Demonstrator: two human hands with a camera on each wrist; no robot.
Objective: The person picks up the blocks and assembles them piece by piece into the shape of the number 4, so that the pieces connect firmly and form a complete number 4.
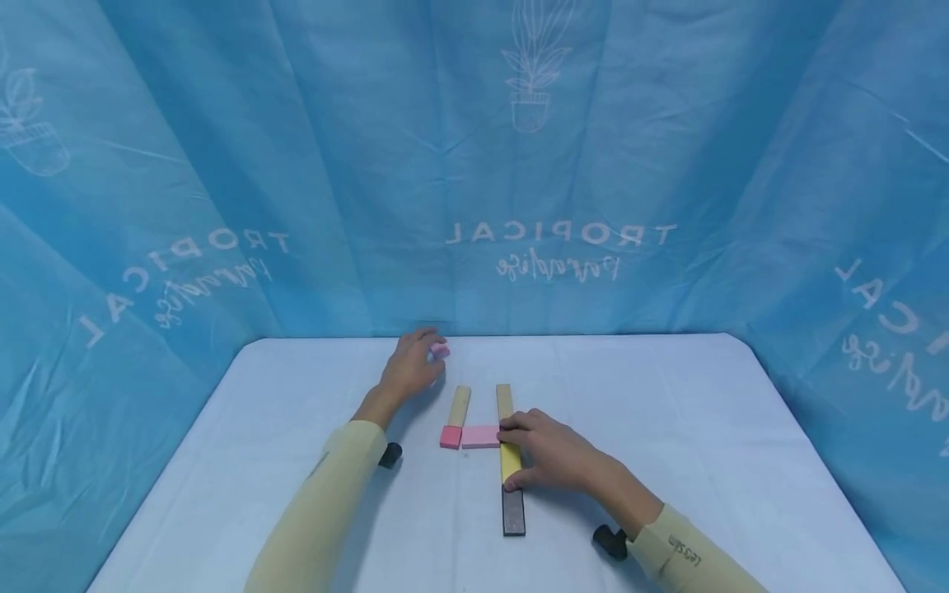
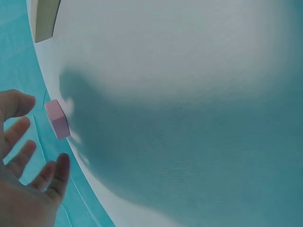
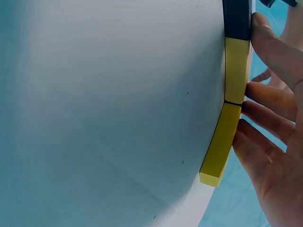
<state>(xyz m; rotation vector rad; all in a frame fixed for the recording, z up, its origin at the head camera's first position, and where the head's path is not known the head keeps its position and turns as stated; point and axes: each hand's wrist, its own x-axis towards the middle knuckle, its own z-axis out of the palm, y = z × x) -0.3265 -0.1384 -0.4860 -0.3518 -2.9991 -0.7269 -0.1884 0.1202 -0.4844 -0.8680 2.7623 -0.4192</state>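
My left hand (image 1: 412,364) reaches to the table's far edge. Its fingers are spread around a small pink block (image 2: 57,119), with a gap between fingertips and block in the left wrist view. My right hand (image 1: 556,449) rests against a straight column of blocks, its fingertips and thumb touching the side of it in the right wrist view. That column has a beige block (image 1: 504,400) at the far end, a yellow block (image 1: 511,464) in the middle and a black block (image 1: 513,512) nearest me. A longer pink block (image 1: 480,436) meets the column's left side.
Left of the longer pink block lies a red block (image 1: 451,437), with another beige block (image 1: 460,405) running away from it. The white table (image 1: 652,395) ends at a blue printed curtain (image 1: 356,165). Both forearms wear pale yellow sleeves and dark wrist devices.
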